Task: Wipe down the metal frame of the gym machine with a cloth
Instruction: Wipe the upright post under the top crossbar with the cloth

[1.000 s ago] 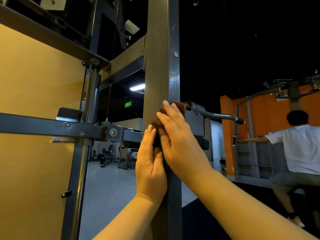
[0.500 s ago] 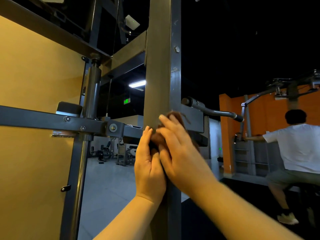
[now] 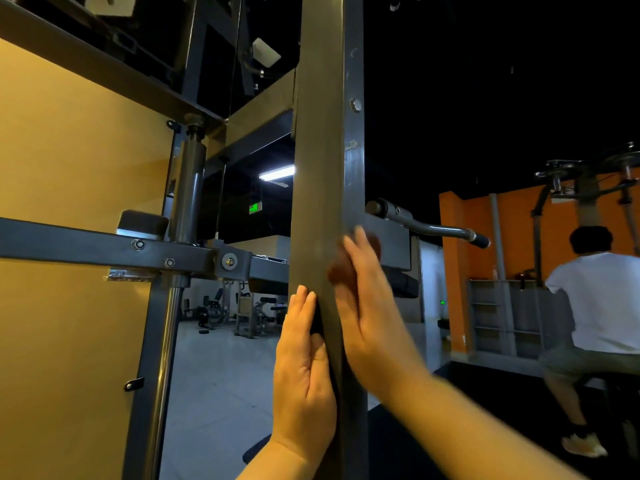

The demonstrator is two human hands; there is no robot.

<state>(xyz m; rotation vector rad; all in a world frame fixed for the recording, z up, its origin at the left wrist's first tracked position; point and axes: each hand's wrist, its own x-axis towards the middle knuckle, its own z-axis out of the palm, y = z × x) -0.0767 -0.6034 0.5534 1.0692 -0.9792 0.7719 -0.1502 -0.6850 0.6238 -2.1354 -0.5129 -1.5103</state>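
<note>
A tall dark metal upright of the gym machine frame (image 3: 325, 140) runs through the middle of the head view. My right hand (image 3: 367, 306) lies with straight fingers on the post's right side and presses a brown cloth (image 3: 337, 271) against it; only edges of the cloth show past the fingers. My left hand (image 3: 304, 362) rests flat against the post's left face, fingers straight and pointing up, a little below the right hand's fingertips.
A horizontal frame bar (image 3: 104, 249) with bolts joins the post from the left, before yellow panels (image 3: 69, 150). A metal handle (image 3: 433, 228) sticks out to the right. A person in a white shirt (image 3: 602, 306) sits at another machine on the right.
My right hand has slid with the cloth from the post's front edge round to its right side. My left hand has stayed flat on the left face, now apart from the right hand.
</note>
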